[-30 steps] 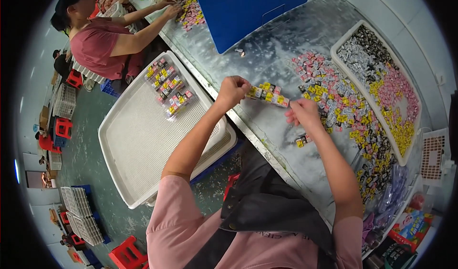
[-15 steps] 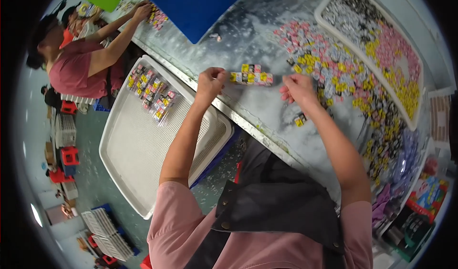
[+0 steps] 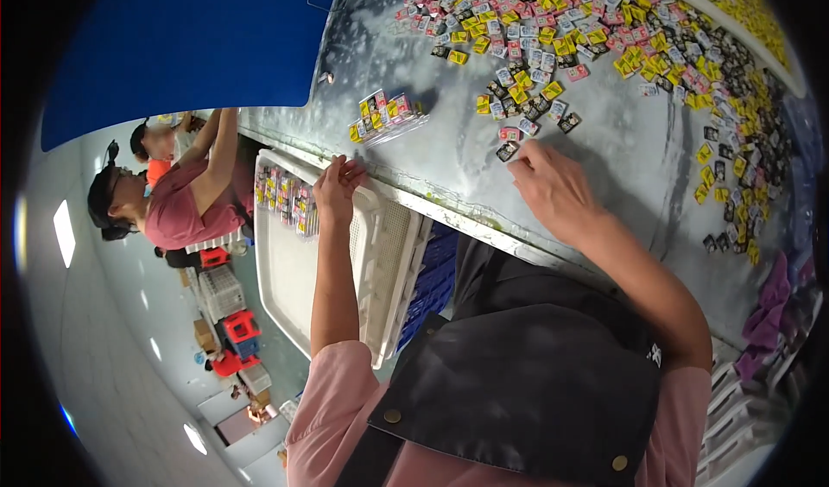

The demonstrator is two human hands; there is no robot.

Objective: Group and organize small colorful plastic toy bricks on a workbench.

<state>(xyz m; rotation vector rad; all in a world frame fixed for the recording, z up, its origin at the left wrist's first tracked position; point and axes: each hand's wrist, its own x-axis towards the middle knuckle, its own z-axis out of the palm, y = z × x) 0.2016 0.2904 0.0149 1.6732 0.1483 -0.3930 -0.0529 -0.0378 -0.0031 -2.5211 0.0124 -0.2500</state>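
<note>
Left hand: ours, fingers curled on the white tray's rim, gripping nothing else.
Right hand: ours, loosely spread and empty, fingertips beside a black packet.
Bundled packets: on the table, between both hands, further out.
Loose packets: scattered beyond.
Co-worker: far left.

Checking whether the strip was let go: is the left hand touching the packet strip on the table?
Apart. The head view shows bare table between the left hand and the strip.
</note>
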